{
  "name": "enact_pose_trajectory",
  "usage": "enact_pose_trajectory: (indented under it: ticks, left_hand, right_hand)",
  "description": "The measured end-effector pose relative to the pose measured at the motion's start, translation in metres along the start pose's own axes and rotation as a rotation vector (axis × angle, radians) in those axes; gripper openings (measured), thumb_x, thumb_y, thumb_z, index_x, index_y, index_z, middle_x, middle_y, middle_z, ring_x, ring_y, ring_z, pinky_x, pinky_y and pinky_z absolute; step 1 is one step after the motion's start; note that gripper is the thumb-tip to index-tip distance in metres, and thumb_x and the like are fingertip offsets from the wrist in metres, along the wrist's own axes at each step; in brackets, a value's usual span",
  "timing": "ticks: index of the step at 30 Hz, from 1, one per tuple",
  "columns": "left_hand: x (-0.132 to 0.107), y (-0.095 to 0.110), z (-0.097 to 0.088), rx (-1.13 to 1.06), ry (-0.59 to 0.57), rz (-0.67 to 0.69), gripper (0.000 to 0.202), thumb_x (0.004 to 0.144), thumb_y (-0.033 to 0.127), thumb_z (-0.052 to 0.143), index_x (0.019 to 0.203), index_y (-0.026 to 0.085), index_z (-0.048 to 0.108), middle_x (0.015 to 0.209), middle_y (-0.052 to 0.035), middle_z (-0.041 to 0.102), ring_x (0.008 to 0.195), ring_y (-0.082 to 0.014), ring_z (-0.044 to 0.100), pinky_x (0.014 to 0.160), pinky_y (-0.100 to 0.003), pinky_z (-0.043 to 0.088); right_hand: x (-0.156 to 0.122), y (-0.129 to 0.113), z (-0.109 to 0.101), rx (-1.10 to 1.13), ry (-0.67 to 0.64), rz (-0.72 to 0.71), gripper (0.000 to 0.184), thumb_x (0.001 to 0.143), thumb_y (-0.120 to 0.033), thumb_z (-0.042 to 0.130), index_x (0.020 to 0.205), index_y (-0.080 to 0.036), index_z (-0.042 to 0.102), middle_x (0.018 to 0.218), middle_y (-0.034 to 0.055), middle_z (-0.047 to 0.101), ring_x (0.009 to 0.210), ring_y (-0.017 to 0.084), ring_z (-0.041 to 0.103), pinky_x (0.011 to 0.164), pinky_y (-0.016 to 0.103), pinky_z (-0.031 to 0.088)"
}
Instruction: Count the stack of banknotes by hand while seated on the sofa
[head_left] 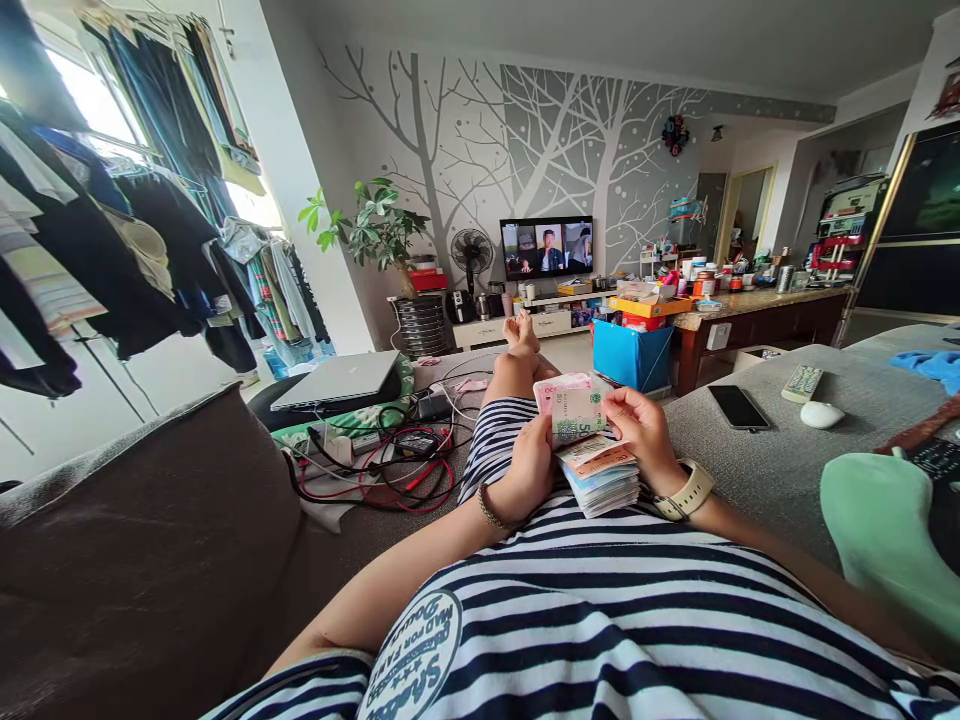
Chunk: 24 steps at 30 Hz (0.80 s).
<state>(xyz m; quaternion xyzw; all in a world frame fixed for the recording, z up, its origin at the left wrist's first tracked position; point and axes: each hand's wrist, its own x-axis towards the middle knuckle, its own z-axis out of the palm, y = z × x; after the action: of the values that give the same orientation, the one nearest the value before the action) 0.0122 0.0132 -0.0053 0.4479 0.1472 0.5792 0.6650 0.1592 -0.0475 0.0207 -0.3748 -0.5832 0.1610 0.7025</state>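
Observation:
I lie back on a grey sofa in a striped shirt. A thick stack of banknotes (600, 480) rests on my lap. My left hand (529, 470), with a bead bracelet at the wrist, is closed on the stack's left side. My right hand (641, 430), with a pale watch at the wrist, pinches a green banknote (577, 415) that stands up from the stack, with a pink note just behind it.
A black phone (739, 407), a remote (801, 383) and a white mouse (821, 414) lie on the sofa at right. A closed laptop (337, 380) and tangled cables (390, 465) sit at left. A green cushion (885, 530) is near right; a TV (546, 247) plays ahead.

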Motion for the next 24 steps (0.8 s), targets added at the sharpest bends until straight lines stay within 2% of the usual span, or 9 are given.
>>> enact_pose_trajectory:
  ticks: [4,7,10,17,24]
  left_hand:
    - [-0.004,0.004,0.006,-0.059,-0.012,-0.041,0.036,0.065,0.041,0.089,0.083,0.014,0.073,0.084,-0.006,0.074,0.075,-0.0191,0.065,0.076,-0.032,0.053]
    - [-0.007,0.007,0.01,-0.098,-0.031,-0.06,0.043,0.061,0.04,0.095,0.089,0.014,0.075,0.088,-0.0081,0.076,0.08,-0.022,0.069,0.083,-0.035,0.055]
    - [-0.008,0.009,0.011,-0.104,-0.062,-0.078,0.049,0.059,0.039,0.098,0.093,0.013,0.076,0.087,-0.0086,0.076,0.085,-0.0237,0.072,0.087,-0.035,0.055]
    - [-0.009,0.01,0.014,-0.067,-0.08,-0.069,0.049,0.058,0.042,0.101,0.089,0.012,0.075,0.086,-0.0086,0.077,0.072,-0.0192,0.068,0.074,-0.032,0.054]
    - [-0.001,0.001,0.011,-0.056,-0.071,-0.06,0.042,0.068,0.039,0.094,0.094,0.012,0.076,0.093,-0.0109,0.078,0.078,-0.0217,0.072,0.076,-0.033,0.057]
  right_hand:
    - [0.002,0.003,-0.002,0.009,0.007,0.021,0.061,0.084,-0.08,0.07,0.078,-0.02,0.061,0.06,-0.0002,0.052,0.054,0.014,0.045,0.052,0.028,0.035]
    - [0.009,0.012,-0.003,0.038,0.045,0.072,0.066,0.073,-0.085,0.077,0.078,-0.021,0.058,0.058,-0.0013,0.051,0.054,0.014,0.045,0.053,0.029,0.036]
    - [0.015,0.019,-0.003,0.066,0.047,0.125,0.069,0.063,-0.083,0.083,0.076,-0.022,0.056,0.06,-0.0015,0.052,0.055,0.014,0.044,0.052,0.028,0.034]
    - [0.014,0.017,-0.007,-0.088,0.05,0.078,0.062,0.069,-0.079,0.078,0.067,-0.021,0.056,0.057,-0.0011,0.048,0.055,0.013,0.039,0.052,0.029,0.033]
    - [0.017,0.015,-0.01,-0.157,0.099,0.075,0.065,0.066,-0.081,0.08,0.066,-0.02,0.058,0.058,0.0008,0.052,0.057,0.015,0.043,0.055,0.03,0.037]
